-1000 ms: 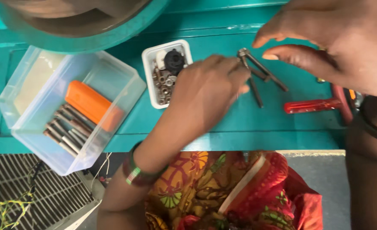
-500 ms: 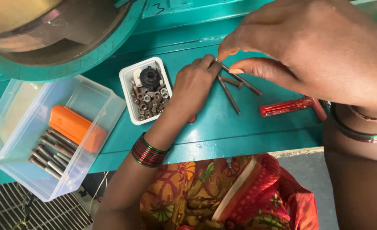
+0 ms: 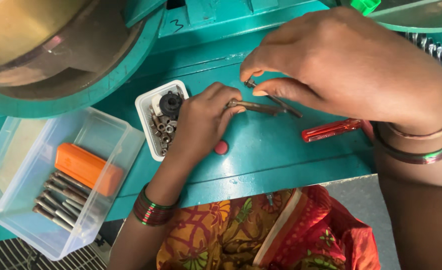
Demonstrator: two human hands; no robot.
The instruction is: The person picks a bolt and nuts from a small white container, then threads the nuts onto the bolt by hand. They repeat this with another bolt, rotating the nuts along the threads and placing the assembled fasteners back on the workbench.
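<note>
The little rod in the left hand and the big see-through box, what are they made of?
The rod held by the left hand looks like metal: dull grey-brown, maybe oily or a bit rusty, with faint glints. The see-through box looks like plastic: clear, slightly cloudy walls with rounded corners, so the orange block inside shows through.

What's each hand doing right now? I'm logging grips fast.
Left hand: closed on the end of a brown metal rod.
Right hand: thumb and forefinger pinch a small metal piece above the rod.
</note>
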